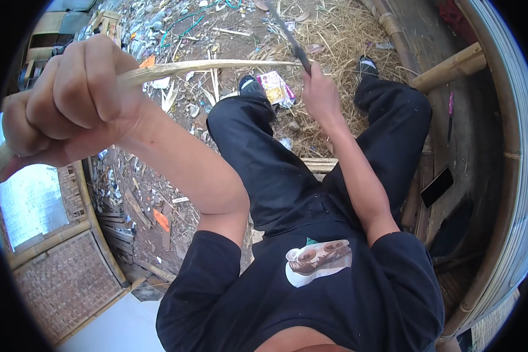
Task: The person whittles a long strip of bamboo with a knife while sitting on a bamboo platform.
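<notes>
My left hand (76,100), raised close at the left, is wrapped round a pale stick (211,64) of wood or bamboo. The stick runs out to the right and thins toward a tip beside my right hand. Further from me, my right hand (321,97) is closed on the handle of a long, dark-bladed knife (287,36). Its blade points away and slightly left. The stick's thin end meets or passes the knife near the handle; whether they touch, I cannot tell. Both hands are above the ground, beyond my dark trousers (264,158).
Straw (334,35) and litter cover the ground ahead, with a pink-and-white packet (276,88) by my foot. On the dark wooden planks at right lie a phone (437,188) and a thin pink-ended object (450,117). Bamboo poles (452,67) border that side; a woven panel (70,284) stands left.
</notes>
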### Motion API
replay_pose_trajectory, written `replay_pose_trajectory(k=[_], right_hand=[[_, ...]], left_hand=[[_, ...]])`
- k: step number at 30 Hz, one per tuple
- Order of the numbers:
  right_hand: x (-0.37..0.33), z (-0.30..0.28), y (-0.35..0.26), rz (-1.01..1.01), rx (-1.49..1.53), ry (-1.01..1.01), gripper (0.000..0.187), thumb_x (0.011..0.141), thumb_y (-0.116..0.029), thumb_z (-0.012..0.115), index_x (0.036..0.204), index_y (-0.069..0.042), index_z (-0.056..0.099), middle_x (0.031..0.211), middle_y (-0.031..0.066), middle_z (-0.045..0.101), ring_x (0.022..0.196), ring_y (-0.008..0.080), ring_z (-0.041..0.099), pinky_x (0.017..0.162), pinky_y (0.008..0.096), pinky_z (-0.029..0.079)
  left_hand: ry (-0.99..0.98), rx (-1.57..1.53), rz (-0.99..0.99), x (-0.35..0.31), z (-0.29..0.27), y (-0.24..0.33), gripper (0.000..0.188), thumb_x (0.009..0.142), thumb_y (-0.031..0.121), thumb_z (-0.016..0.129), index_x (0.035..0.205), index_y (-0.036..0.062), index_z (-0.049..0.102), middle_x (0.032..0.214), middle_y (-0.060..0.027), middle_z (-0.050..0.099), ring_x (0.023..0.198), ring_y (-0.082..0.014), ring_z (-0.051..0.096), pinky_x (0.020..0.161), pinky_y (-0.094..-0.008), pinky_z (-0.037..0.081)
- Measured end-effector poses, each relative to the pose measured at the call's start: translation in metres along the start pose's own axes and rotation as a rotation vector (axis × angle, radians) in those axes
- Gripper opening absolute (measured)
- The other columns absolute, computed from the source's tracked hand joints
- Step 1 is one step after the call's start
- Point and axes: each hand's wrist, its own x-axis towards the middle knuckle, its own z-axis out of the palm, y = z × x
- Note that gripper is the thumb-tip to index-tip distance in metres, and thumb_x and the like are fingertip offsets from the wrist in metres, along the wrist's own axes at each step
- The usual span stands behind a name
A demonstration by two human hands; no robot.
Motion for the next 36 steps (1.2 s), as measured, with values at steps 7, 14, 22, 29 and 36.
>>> replay_pose_trajectory(k=[7,14,22,29,36], right_hand=[[-0.019,0.034,0.031,-0.138,0.16,0.149,0.021,0.094,-0.019,0.046,0.101,0.0,0.046,0.074,0.0249,0.059,0.068,0.0442,0.06,0.06,0.0502,0.046],[-0.003,0.026,0.042,0.135,-0.073,0.037,0.025,0.095,-0.025,0.041,0.099,-0.001,0.047,0.071,0.027,0.06,0.071,0.0462,0.061,0.066,0.0523,0.049],[-0.01,-0.013,-0.013,-0.267,0.455,0.38,0.016,0.094,-0.016,0.048,0.094,-0.001,0.042,0.065,0.0212,0.057,0.061,0.0418,0.058,0.051,0.048,0.041],[-0.012,0.087,0.098,0.487,-0.048,-0.341,0.03,0.091,-0.019,0.045,0.109,0.004,0.051,0.102,0.0254,0.062,0.097,0.0385,0.061,0.084,0.0478,0.048],[0.007,0.054,0.084,0.53,-0.011,-0.245,0.033,0.087,-0.024,0.051,0.104,0.004,0.058,0.105,0.0248,0.062,0.101,0.0377,0.06,0.086,0.045,0.048]], left_hand=[[-0.03,-0.063,-0.006,0.001,-0.002,0.004,0.028,0.079,0.02,0.056,0.052,0.018,0.05,0.041,0.0087,0.03,0.032,-0.0023,0.024,0.032,-0.0138,0.025],[-0.029,-0.042,-0.047,0.0,-0.002,0.002,0.039,0.077,0.016,0.053,0.046,0.0219,0.03,0.04,0.0083,0.027,0.032,-0.0018,0.023,0.032,-0.0131,0.024],[-0.051,-0.096,-0.029,0.005,-0.003,0.002,0.042,0.077,0.015,0.052,0.046,0.0221,0.025,0.039,0.0082,0.026,0.032,-0.0017,0.023,0.031,-0.0132,0.024],[-0.067,-0.097,-0.026,0.004,-0.005,-0.005,0.042,0.076,0.012,0.052,0.045,0.0224,0.026,0.04,0.0084,0.026,0.032,-0.0016,0.023,0.031,-0.0134,0.025],[-0.096,-0.165,0.029,-0.008,0.004,0.001,0.031,0.086,0.022,0.061,0.057,0.0176,0.05,0.042,0.0061,0.028,0.033,-0.0041,0.027,0.032,-0.0171,0.024]])
